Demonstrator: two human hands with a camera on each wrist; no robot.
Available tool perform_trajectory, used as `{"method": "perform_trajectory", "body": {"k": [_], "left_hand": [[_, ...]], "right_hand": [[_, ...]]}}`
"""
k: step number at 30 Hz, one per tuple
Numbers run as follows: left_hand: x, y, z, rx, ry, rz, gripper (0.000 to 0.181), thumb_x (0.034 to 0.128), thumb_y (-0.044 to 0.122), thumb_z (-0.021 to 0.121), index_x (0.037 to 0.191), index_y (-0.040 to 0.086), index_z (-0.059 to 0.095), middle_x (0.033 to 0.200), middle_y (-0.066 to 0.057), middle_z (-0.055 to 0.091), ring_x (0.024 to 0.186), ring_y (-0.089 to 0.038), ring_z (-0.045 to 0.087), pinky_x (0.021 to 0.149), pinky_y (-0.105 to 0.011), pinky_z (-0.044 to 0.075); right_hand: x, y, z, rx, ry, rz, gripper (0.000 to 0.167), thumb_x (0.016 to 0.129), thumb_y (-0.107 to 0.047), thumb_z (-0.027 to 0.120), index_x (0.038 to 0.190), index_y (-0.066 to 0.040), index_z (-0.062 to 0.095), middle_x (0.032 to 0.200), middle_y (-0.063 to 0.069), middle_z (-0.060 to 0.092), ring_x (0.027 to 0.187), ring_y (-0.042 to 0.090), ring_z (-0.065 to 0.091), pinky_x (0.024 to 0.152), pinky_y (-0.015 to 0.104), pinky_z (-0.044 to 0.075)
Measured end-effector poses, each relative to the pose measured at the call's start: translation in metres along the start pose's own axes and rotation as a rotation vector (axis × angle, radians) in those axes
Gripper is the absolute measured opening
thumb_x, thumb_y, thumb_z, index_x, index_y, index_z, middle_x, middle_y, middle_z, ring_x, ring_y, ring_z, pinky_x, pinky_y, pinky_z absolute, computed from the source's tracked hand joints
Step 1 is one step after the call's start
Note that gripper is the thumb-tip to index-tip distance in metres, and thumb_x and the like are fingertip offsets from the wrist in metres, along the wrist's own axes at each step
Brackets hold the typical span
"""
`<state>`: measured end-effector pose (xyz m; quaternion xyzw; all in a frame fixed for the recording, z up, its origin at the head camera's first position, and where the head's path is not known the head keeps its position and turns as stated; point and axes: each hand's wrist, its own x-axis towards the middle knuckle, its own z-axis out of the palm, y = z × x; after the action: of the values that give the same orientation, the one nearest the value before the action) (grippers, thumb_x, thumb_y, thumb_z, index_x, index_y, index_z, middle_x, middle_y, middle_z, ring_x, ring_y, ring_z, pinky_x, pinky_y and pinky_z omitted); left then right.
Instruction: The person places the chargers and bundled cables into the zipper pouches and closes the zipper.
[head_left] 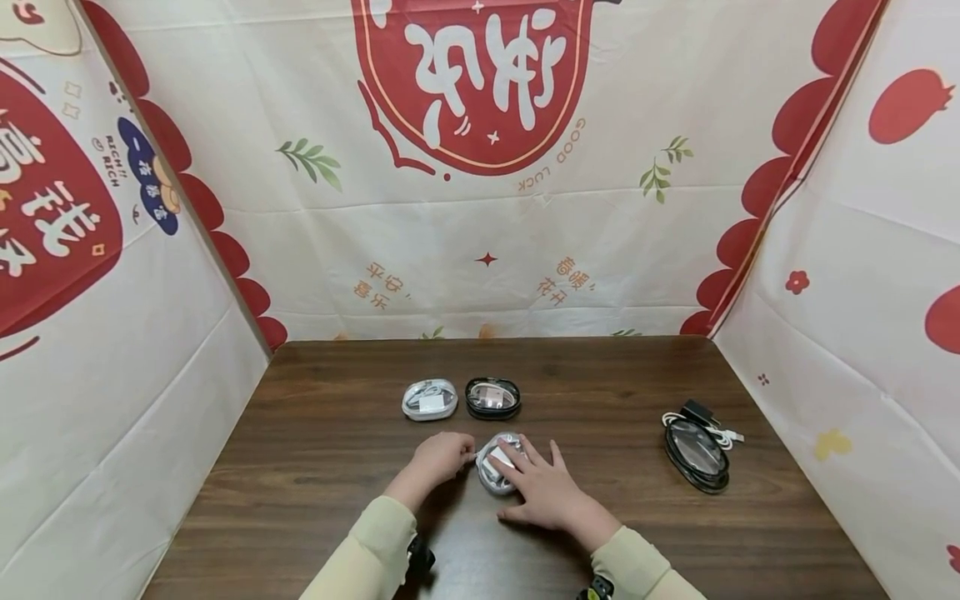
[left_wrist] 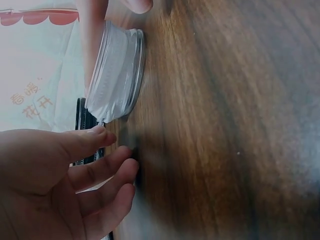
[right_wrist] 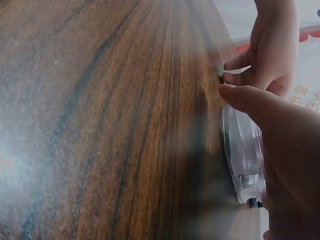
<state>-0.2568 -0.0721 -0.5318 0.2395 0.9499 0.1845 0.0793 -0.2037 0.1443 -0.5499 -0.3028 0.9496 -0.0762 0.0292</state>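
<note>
A clear zip case with pale trim lies in the middle of the table, something white showing through its top. At the case's left end my left hand pinches its small zipper pull between thumb and index finger; the other fingers are loosely bent in the left wrist view. My right hand rests on top of the case with fingers spread, covering its right part. Zipper teeth run along the case's side in the right wrist view.
Behind the hands lie a white-trimmed clear case and a black-trimmed one, each with a cable inside. At the right, another black-trimmed case lies with a black charger and white cable. Printed cloth walls surround the table.
</note>
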Motion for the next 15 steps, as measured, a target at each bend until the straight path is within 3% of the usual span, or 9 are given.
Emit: {"method": "perform_trajectory", "body": {"k": [8,15], "left_hand": [[-0.006,0.003,0.000,-0.162,-0.083,-0.047,0.018,0.0956,0.014,0.060,0.078,0.013,0.056,0.058,0.002,0.057,0.046,-0.011,0.054,0.050,-0.027,0.043],[-0.013,0.003,0.002,-0.509,-0.183,-0.172,0.016,0.0995,0.008,0.053,0.085,0.002,0.055,0.060,-0.012,0.062,0.049,-0.022,0.061,0.044,-0.033,0.050]], "right_hand": [[0.001,0.004,0.002,0.011,-0.015,0.008,0.083,0.083,-0.067,0.058,0.153,-0.029,0.033,0.160,0.003,0.023,0.144,0.038,0.019,0.103,0.074,0.011],[0.002,0.002,-0.001,0.011,-0.043,0.022,0.082,0.084,-0.066,0.058,0.152,-0.030,0.033,0.160,0.002,0.022,0.144,0.036,0.018,0.104,0.073,0.010]]}}
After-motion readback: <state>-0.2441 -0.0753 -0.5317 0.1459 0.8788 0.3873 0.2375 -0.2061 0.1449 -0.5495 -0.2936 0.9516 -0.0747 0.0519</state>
